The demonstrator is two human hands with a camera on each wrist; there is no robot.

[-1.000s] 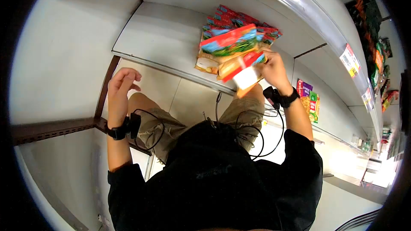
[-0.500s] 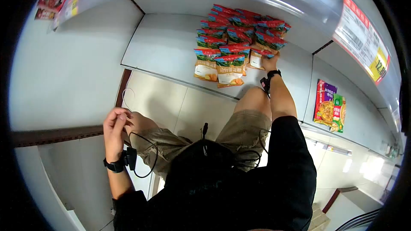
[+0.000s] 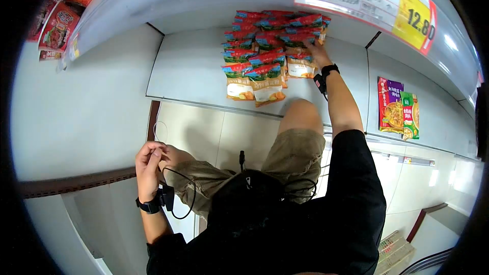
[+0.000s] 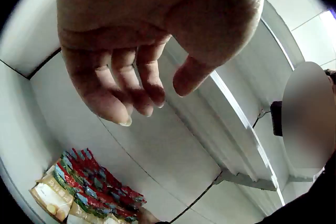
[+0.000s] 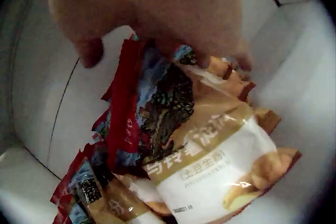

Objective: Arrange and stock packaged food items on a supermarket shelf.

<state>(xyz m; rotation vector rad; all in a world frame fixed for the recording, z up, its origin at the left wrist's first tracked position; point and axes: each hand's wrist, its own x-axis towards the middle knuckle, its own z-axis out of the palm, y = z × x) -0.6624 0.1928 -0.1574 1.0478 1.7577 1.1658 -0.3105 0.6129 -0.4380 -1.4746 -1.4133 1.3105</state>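
Red-topped potato starch bags (image 3: 265, 84) stand in rows on the white shelf. My right hand (image 3: 318, 55) reaches over the right-hand row, its fingers touching the tops of the bags behind the front bag (image 3: 300, 66). In the right wrist view, the hand (image 5: 152, 8) spreads over a potato starch bag (image 5: 210, 166), thumb apart on the left and fingertips by its upper edge. My left hand (image 3: 148, 167) hovers near my knee, loosely bent, holding nothing. Its relaxed fingers (image 4: 107, 100) show in the left wrist view.
An upper shelf edge with a price tag (image 3: 367, 2) crosses above the bags. Purple and green food packets (image 3: 392, 107) lie on the shelf to the right. Red instant noodle packages (image 3: 61, 25) sit at upper left. A dark cable (image 3: 178, 173) runs from my left wrist.
A second ago the right hand held a bag up in front of the rows; that bag now stands at the front of the right row. The hand has since moved slightly farther back.
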